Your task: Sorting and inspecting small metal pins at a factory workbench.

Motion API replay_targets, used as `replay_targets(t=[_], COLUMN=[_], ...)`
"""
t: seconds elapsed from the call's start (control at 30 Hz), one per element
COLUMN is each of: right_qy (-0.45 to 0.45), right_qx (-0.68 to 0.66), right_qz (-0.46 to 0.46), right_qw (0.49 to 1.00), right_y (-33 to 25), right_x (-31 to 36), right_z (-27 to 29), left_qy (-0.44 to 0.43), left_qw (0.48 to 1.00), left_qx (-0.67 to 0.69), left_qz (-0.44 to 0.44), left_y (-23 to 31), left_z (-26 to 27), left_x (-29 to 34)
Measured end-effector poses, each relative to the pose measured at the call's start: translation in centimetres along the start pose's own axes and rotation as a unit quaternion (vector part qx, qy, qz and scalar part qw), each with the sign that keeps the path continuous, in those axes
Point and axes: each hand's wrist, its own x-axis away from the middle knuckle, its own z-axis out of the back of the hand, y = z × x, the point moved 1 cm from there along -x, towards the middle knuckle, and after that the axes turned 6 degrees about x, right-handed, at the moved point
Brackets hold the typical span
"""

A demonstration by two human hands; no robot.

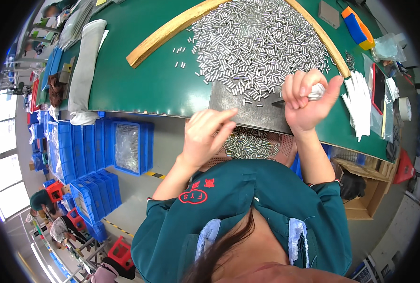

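A large heap of small silvery metal pins (262,42) lies on the green tabletop (148,89). Its near side spills onto a dark flat plate (262,113) at the table's front edge. My left hand (205,134) hovers at that edge, by the plate's left side, fingers half bent and thumb apart, with nothing visible in it. Over the plate's right side, my right hand (309,104) is closed around a crumpled white wrapped thing (316,92). A dark pointed tip (279,103) shows beside its fingers; whether both are one tool I cannot tell. Below the edge, a pink perforated basket (285,146) holds more pins (250,144).
Two wooden strips (172,35) (321,37) flank the heap. White gloves (357,104) and a blue-and-orange object (357,28) lie right; a grey sleeve-like cloth (86,70) lies left. Blue crates (132,146) stand lower left, a cardboard box (365,188) lower right. People sit far left.
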Motion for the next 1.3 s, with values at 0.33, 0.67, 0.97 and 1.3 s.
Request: replay_targets(t=[0.33, 0.67, 0.97, 1.3], right_qy=[0.024, 0.046, -0.008, -0.030], right_qx=[-0.030, -0.130, -0.088, -0.141], right_qz=[-0.082, -0.134, 0.011, -0.076], right_qw=[0.996, 0.981, 0.996, 0.987], right_y=[1.0, 1.2, 2.0, 1.5], right_x=[0.5, 0.4, 1.6, 1.5], right_z=[-0.5, 0.1, 0.5, 0.5], left_qy=[-0.002, -0.082, -0.107, -0.078], left_qw=[0.996, 0.985, 0.984, 0.988], left_qx=[-0.090, -0.144, -0.138, -0.129], left_qz=[0.017, 0.046, 0.024, 0.042], left_y=[-0.9, -0.6, 0.1, -0.1], left_z=[-0.6, -2.6, -2.8, -3.6], left_x=[-1.8, -4.1, -4.1, -3.5])
